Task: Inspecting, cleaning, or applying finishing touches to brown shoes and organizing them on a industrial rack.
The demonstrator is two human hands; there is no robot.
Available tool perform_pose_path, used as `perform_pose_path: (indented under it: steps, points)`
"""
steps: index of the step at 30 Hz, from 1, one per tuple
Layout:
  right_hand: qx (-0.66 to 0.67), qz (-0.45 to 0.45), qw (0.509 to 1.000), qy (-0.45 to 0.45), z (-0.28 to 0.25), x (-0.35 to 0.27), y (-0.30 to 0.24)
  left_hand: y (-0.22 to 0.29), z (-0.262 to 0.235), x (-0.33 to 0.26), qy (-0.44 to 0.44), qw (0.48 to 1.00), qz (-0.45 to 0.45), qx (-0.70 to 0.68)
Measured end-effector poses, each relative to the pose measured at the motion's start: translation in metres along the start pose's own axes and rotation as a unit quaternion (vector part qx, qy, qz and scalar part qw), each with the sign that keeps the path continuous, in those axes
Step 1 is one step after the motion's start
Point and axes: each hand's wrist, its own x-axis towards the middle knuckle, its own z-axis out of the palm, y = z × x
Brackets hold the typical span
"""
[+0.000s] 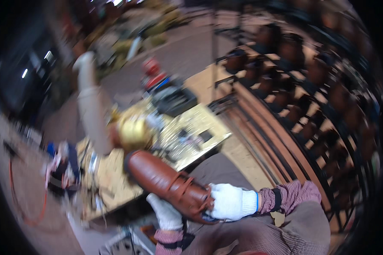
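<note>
A reddish-brown leather boot (168,182) with straps across it lies slantwise in front of me, over the near edge of the work table (110,180). My right hand (230,202), in a white knitted glove with a blue edge, is closed on the boot's near right end. Its fingertips are partly hidden there. At the boot's lower left side is my left hand (167,214), also gloved in white. It grips the boot from beneath, and most of its fingers are out of sight behind the leather.
A pale upright tube (91,106) rises behind the table beside a yellow roll (134,129). Shiny plastic wrap (178,142) covers part of the tabletop. Beyond sits a dark tray-like box (174,100) with a red object (153,74). Rack shelves (281,131) bearing many brown boots stand at right.
</note>
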Motion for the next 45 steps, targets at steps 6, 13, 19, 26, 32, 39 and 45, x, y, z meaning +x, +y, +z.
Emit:
perform_pose_path:
  steps: [6, 13, 19, 26, 32, 39, 45]
  points:
    - [-0.247, 0.03, 0.924, 0.291, -0.135, -0.084, -0.054, 0.041, 0.072, 0.007, -0.314, 0.948, 0.039, 0.03]
    - [-0.714, 0.31, 0.553, 0.297, -0.262, -0.212, -0.095, 0.016, 0.161, -0.005, -0.351, 0.906, 0.082, 0.222]
    - [-0.471, 0.747, 0.446, 0.146, -0.404, -0.313, -0.087, 0.002, 0.153, -0.001, -0.353, 0.909, 0.047, 0.217]
    - [-0.642, 0.63, 0.382, 0.213, -0.422, -0.299, -0.012, 0.012, 0.095, 0.017, -0.253, 0.941, 0.068, 0.213]
    - [-0.475, 0.724, 0.418, 0.273, -0.43, -0.299, 0.026, 0.007, 0.056, 0.013, -0.194, 0.97, 0.036, 0.142]
    - [-0.713, 0.38, 0.51, 0.296, -0.238, -0.158, 0.021, -0.026, 0.056, 0.003, -0.181, 0.973, -0.051, 0.132]
    - [-0.076, 0.156, 0.9, 0.4, -0.128, -0.048, -0.042, -0.026, 0.059, 0.003, -0.191, 0.964, -0.148, -0.115]
